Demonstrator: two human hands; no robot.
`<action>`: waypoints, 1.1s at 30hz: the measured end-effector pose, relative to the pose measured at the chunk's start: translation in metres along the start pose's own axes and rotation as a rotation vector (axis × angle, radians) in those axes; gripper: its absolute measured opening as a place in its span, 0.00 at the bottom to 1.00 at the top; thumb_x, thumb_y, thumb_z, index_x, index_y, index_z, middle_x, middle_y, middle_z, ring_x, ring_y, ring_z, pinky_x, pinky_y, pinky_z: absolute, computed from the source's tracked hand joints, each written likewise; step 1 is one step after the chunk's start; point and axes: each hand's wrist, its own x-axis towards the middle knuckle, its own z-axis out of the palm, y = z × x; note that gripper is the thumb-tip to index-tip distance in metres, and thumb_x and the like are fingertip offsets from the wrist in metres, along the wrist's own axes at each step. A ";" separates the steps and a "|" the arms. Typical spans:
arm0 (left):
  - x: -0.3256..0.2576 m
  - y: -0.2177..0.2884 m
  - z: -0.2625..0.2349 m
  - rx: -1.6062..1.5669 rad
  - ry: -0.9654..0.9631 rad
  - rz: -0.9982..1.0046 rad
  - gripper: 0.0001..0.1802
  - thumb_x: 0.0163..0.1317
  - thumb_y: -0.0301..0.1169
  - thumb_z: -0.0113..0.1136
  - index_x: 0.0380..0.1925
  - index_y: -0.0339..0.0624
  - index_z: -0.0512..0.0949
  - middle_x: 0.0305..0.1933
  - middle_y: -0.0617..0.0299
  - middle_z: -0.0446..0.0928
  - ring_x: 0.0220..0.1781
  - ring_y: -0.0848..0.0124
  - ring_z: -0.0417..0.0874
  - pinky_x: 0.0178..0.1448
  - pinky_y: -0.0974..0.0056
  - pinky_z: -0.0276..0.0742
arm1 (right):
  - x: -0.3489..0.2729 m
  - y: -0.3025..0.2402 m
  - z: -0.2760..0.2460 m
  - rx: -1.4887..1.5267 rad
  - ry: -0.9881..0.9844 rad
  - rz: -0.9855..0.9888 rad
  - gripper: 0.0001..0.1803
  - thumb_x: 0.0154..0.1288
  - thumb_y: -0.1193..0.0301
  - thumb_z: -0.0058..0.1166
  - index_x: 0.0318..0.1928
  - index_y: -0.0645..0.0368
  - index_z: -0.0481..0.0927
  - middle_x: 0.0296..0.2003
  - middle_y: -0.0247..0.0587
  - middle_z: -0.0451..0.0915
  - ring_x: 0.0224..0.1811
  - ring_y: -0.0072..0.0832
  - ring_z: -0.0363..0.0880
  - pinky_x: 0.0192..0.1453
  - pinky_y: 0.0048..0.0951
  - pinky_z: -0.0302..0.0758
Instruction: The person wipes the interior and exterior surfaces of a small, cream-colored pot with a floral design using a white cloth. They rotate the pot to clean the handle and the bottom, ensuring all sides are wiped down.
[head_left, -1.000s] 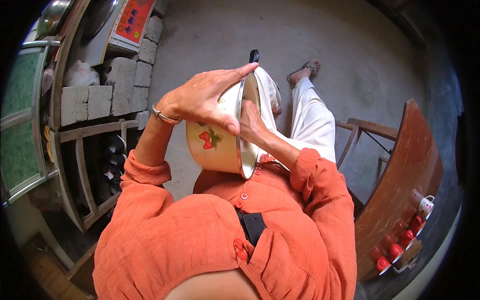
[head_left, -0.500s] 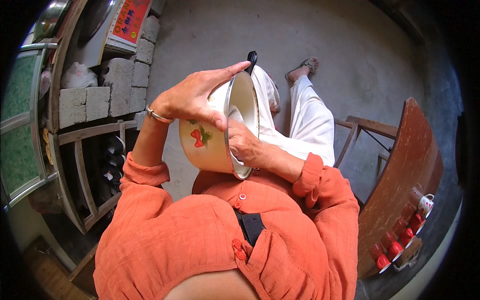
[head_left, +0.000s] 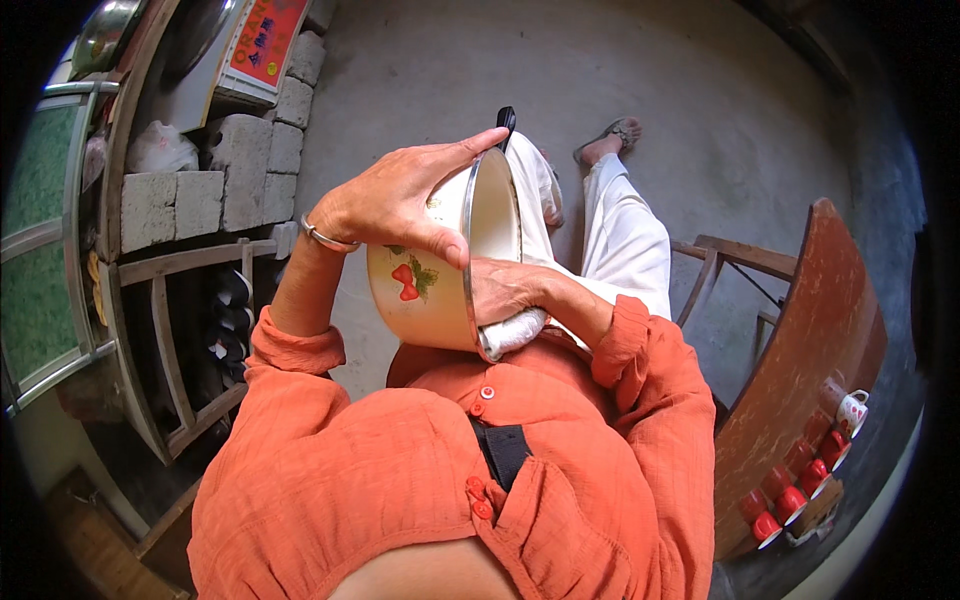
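Observation:
A cream enamel pot with a red strawberry print is tilted on its side above my lap, its mouth turned to the right. My left hand grips it from the outside, thumb along the rim and fingers stretched towards the black handle at the far end. Inside the mouth, my right hand presses a white cloth against the near part of the wall. Part of the cloth bulges over the rim. The right fingertips are hidden inside the pot.
At right, a brown wooden table carries several red cups and a white patterned cup. Grey blocks, a wooden rack and a green-panelled cabinet stand on the left. Concrete floor stretches ahead.
My right hand has shifted from deeper in the pot towards its near rim, and the cloth now shows over the edge. The pot has moved slightly right, still in my left hand.

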 end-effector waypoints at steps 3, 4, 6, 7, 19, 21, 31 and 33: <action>0.002 -0.002 -0.001 -0.011 -0.011 0.018 0.74 0.28 0.73 0.68 0.69 0.32 0.54 0.52 0.48 0.76 0.54 0.64 0.77 0.59 0.62 0.69 | -0.003 -0.013 0.002 0.410 0.245 -0.092 0.13 0.53 0.69 0.59 0.35 0.67 0.79 0.31 0.42 0.81 0.36 0.27 0.79 0.39 0.32 0.74; 0.004 -0.004 -0.002 0.014 -0.010 0.026 0.74 0.28 0.73 0.68 0.69 0.32 0.54 0.51 0.49 0.76 0.54 0.64 0.77 0.58 0.62 0.70 | -0.002 -0.015 0.002 0.571 0.342 -0.083 0.13 0.54 0.69 0.60 0.36 0.67 0.79 0.32 0.40 0.81 0.37 0.23 0.78 0.39 0.29 0.74; 0.006 -0.007 -0.003 0.062 -0.007 0.041 0.74 0.28 0.74 0.66 0.69 0.32 0.54 0.50 0.49 0.77 0.52 0.64 0.78 0.57 0.62 0.70 | -0.002 -0.029 0.000 0.930 0.556 -0.127 0.14 0.56 0.69 0.62 0.39 0.66 0.78 0.34 0.38 0.81 0.39 0.18 0.78 0.40 0.25 0.75; 0.006 -0.005 -0.003 0.070 -0.009 0.023 0.74 0.28 0.75 0.66 0.69 0.33 0.54 0.49 0.49 0.77 0.51 0.64 0.78 0.56 0.62 0.70 | -0.001 -0.037 -0.002 1.138 0.673 -0.170 0.15 0.56 0.69 0.63 0.41 0.65 0.78 0.35 0.39 0.81 0.39 0.17 0.78 0.40 0.24 0.75; 0.001 -0.004 0.001 0.111 0.016 -0.015 0.73 0.29 0.74 0.66 0.69 0.34 0.54 0.59 0.45 0.73 0.60 0.60 0.75 0.62 0.60 0.67 | 0.002 -0.003 0.002 -0.450 0.319 0.274 0.07 0.46 0.75 0.59 0.26 0.66 0.80 0.38 0.61 0.79 0.45 0.48 0.79 0.43 0.45 0.75; 0.003 -0.008 0.001 0.087 0.020 -0.015 0.73 0.29 0.73 0.67 0.69 0.34 0.54 0.58 0.45 0.73 0.60 0.61 0.75 0.62 0.61 0.67 | -0.009 -0.031 -0.007 -0.257 0.224 0.096 0.09 0.47 0.73 0.61 0.29 0.66 0.80 0.35 0.58 0.80 0.42 0.46 0.79 0.44 0.42 0.75; 0.012 0.006 -0.001 0.135 -0.046 -0.043 0.73 0.29 0.74 0.66 0.69 0.34 0.54 0.55 0.47 0.75 0.58 0.62 0.76 0.60 0.62 0.68 | 0.008 -0.034 -0.005 1.003 0.886 -0.034 0.21 0.60 0.70 0.60 0.52 0.62 0.70 0.45 0.38 0.77 0.44 0.23 0.79 0.45 0.26 0.79; 0.013 0.002 -0.001 0.151 -0.032 -0.028 0.73 0.28 0.74 0.66 0.69 0.34 0.55 0.55 0.46 0.75 0.58 0.62 0.76 0.60 0.62 0.68 | 0.010 -0.034 0.007 0.964 0.850 -0.091 0.22 0.60 0.69 0.60 0.52 0.63 0.71 0.45 0.39 0.77 0.46 0.24 0.78 0.47 0.27 0.78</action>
